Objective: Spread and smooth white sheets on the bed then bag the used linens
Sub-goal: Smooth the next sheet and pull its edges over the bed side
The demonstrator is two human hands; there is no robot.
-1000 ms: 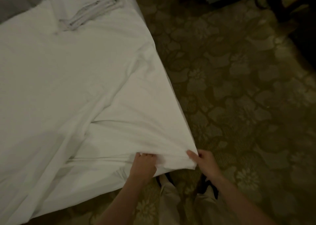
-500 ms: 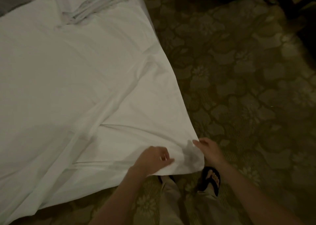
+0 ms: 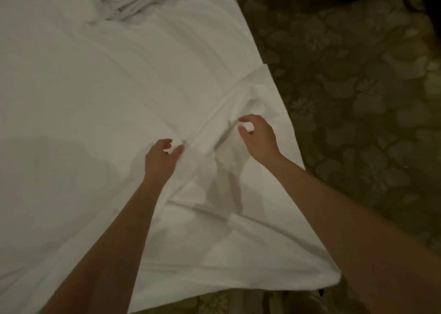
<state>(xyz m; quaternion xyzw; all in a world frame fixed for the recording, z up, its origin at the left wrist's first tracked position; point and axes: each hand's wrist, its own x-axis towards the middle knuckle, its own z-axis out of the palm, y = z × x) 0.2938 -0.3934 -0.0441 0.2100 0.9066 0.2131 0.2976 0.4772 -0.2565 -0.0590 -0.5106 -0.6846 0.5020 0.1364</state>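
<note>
Both hands loose-curled, holding nothing; sheet (image 3: pixel 100 113) ridge (image 3: pixel 212 118) runs diagonally between left hand (image 3: pixel 162 157) and right hand (image 3: pixel 259 138); left nearer.

Both forearms bare — no sleeves, watch or rings visible.

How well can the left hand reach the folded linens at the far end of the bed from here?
Probably not without stepping or leaning. The left hand hovers over the sheet near the bed corner; the linens lie far beyond it. Nothing blocks the way, only distance.
</note>
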